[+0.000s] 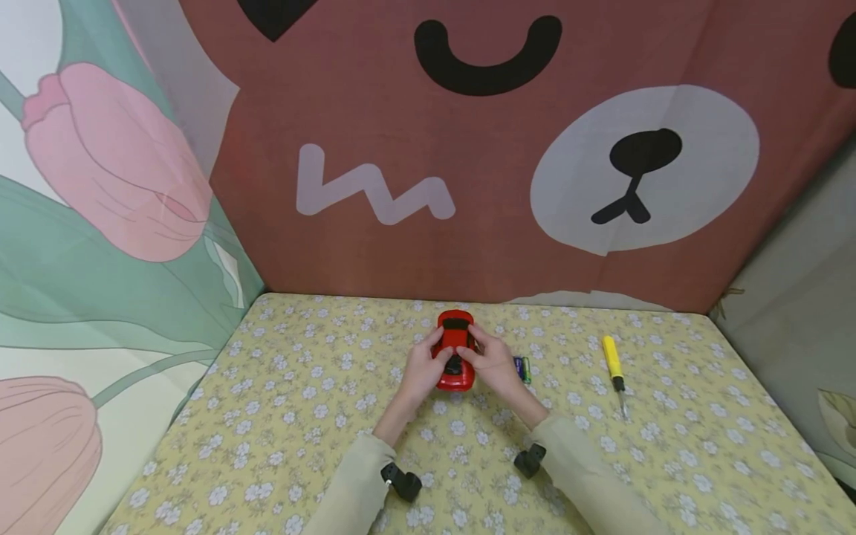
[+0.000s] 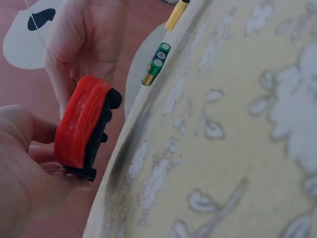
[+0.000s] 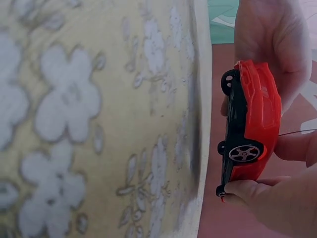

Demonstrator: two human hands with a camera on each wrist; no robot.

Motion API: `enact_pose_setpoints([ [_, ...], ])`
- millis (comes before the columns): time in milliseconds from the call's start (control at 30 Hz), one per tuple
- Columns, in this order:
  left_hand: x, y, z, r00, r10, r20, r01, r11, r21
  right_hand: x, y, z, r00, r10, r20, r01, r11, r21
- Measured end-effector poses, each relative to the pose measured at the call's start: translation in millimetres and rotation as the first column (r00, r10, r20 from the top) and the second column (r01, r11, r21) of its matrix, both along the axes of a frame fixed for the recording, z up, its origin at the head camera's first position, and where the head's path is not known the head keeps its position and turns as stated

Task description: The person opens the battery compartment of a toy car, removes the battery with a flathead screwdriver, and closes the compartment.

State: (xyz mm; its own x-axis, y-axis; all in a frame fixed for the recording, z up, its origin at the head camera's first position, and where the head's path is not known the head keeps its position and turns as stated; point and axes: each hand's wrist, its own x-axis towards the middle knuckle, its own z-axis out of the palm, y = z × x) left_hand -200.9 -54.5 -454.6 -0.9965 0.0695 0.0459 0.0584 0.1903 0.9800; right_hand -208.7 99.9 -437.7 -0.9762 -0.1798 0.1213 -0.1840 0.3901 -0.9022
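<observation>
A red toy car [image 1: 456, 336] with black windows is held between both hands. The left hand [image 1: 420, 369] grips its left side, thumb on top. On the opposite side, the right hand [image 1: 496, 365] holds it the same way. Both wrist views show the car [image 2: 81, 124] raised off the table, its black underside and wheels turned to the tabletop. A silver-spoked wheel [image 3: 245, 153] shows in the right wrist view. From the car a thin wire-like line [image 3: 297, 132] sticks out.
Several green and purple batteries [image 2: 157, 62] lie on the table just right of the right hand. Farther right is a yellow-handled screwdriver [image 1: 612, 362]. A floral cloth [image 1: 301, 446] covers the table, and printed curtains [image 1: 374, 253] hang behind and at the sides.
</observation>
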Motion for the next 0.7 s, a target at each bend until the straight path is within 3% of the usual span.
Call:
enact_pose_setpoints([
  [167,-2.8,-1.4,-5.3,1.000,-0.010,-0.009,0.010,1.000,-0.005,-1.4,0,-3.4,0.999,0.006,0.034,-0.006,1.000,0.013],
  [433,-6.7,-2.8,-11.1,0.998,-0.033,0.045,0.034,0.999,-0.021,-5.5,2,-7.8,0.995,0.051,0.086,-0.053,0.998,0.016],
  [700,-8.6,-4.4,-12.8,0.998,-0.040,0.049,0.042,0.998,-0.038,-9.3,2,-7.6,0.991,0.085,0.099,-0.090,0.995,0.050],
])
